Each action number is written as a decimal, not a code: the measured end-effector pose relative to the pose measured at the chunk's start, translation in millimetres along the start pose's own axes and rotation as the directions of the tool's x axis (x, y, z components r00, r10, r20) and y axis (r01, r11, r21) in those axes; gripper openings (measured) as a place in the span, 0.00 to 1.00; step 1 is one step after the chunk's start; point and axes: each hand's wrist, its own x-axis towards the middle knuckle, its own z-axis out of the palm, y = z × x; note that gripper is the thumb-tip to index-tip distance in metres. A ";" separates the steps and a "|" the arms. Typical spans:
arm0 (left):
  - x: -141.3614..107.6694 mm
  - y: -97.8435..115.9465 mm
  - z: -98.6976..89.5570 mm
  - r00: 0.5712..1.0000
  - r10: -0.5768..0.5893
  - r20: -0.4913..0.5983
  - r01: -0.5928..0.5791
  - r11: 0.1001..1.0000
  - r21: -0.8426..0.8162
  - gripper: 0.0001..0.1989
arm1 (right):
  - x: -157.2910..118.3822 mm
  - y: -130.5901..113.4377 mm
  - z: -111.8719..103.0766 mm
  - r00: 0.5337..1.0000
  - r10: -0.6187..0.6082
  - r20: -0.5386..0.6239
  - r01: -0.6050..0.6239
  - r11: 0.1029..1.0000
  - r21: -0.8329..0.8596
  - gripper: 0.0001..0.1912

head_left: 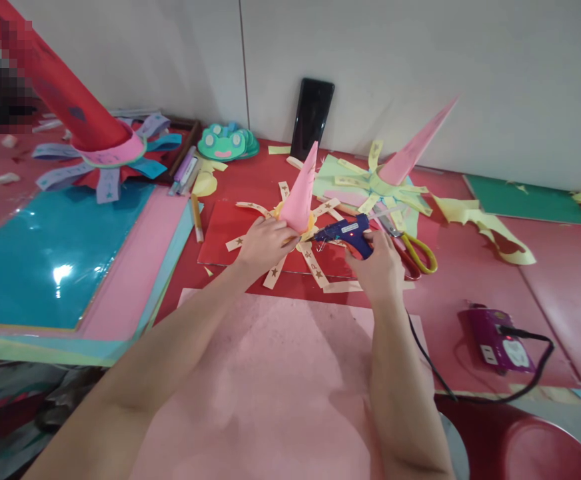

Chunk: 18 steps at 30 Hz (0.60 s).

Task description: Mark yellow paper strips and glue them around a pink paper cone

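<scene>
A pink paper cone (298, 200) stands upright on a yellow base, with pale paper strips (313, 267) marked with stars and letters fanning out around it. My left hand (266, 241) has its fingers closed at the cone's base, on the near left side. In my right hand (381, 267) is a blue hot glue gun (343, 232), a small red light showing on its body. Its nozzle points left, right at the cone's base beside my left fingertips. Whether the tip touches the paper I cannot tell. Under the cone lies a red sheet (215, 233).
Behind my right hand are yellow-handled scissors (423, 253) and a second pink cone (415, 150) with strips. A phone (312, 117) leans on the wall. A purple power socket box (500, 340) and its black cord sit right. Coloured sheets (60, 260) lie left, below a red tube (75, 100).
</scene>
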 end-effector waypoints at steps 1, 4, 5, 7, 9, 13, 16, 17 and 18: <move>0.1 0.1 -0.5 1.000 -0.001 0.001 0.001 1.000 -0.001 0.11 | 0.0 0.3 0.1 1.000 0.000 0.003 0.000 1.000 -0.005 0.16; 0.2 0.6 -1.6 1.000 -0.008 0.003 0.008 1.000 -0.005 0.10 | 0.0 1.3 0.7 1.000 -0.001 0.009 0.001 1.000 -0.011 0.16; 0.2 0.7 -1.8 1.000 -0.010 0.005 0.010 1.000 -0.008 0.10 | 0.1 1.5 0.8 1.000 0.005 0.010 -0.005 1.000 -0.013 0.16; 0.1 1.0 -1.8 1.000 -0.018 0.006 0.018 1.000 -0.016 0.10 | 0.3 1.7 0.8 0.999 0.027 0.017 -0.027 1.000 -0.013 0.17; -0.1 1.0 -1.5 1.000 -0.026 0.007 0.026 0.999 -0.025 0.10 | 0.7 1.5 0.4 0.999 0.045 0.028 -0.045 0.999 -0.001 0.18; -0.2 0.4 -0.7 0.999 -0.041 0.007 0.041 0.998 -0.041 0.10 | 1.1 0.0 -1.2 0.997 0.063 0.034 -0.063 0.998 0.021 0.19; 0.0 -0.2 -0.2 0.999 -0.032 0.014 0.033 0.998 -0.047 0.10 | 1.2 -0.5 -1.9 0.996 0.076 0.046 -0.077 0.997 0.008 0.19; 0.1 -0.3 -0.1 0.999 -0.027 0.017 0.027 0.998 -0.048 0.11 | 1.2 -0.4 -1.9 0.996 0.078 0.050 -0.079 0.997 0.005 0.20; 0.1 -0.3 -0.1 1.000 -0.021 0.019 0.022 0.999 -0.048 0.11 | 1.2 -0.2 -1.8 0.995 0.079 0.053 -0.080 0.997 0.004 0.20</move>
